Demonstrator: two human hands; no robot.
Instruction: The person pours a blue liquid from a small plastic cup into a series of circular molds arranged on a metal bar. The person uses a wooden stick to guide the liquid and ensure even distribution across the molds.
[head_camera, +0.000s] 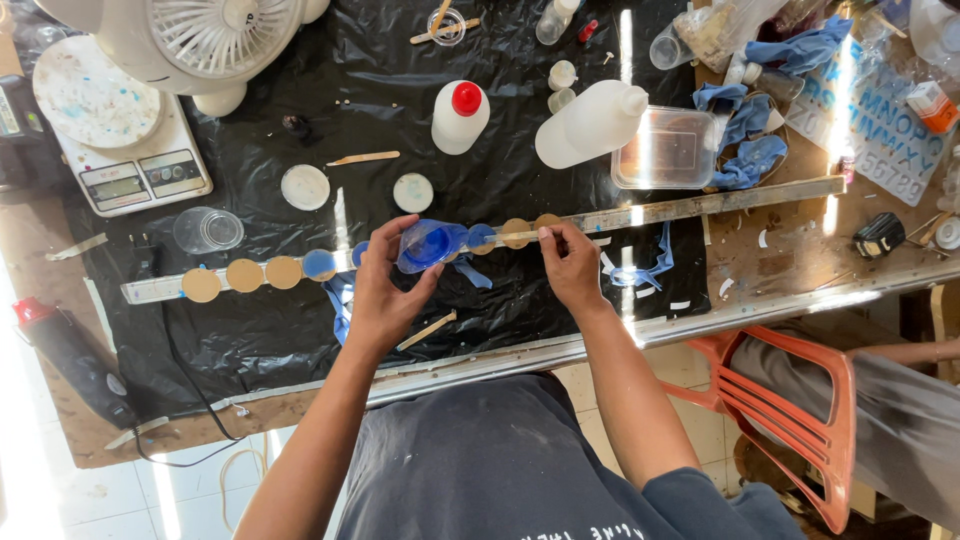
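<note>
- Clear cup (428, 246) tinted blue with liquid
- Round discs (244, 274) tan, some (319, 264) coated blue
- Table cover (400, 120) glossy black
- Bottle (460, 118) white, red cap
- Chair (790, 420) orange
- Rags (748, 135) blue

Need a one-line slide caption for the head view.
Left hand tips a blue cup over wooden discs while right hand holds a stick.

Left hand (385, 300) tilts a clear cup (428, 245) of blue liquid over discs (516, 233) on a rail (700, 207); right hand (572, 265) pinches a stick (515, 238) mid-tabletop (250, 330).
</note>
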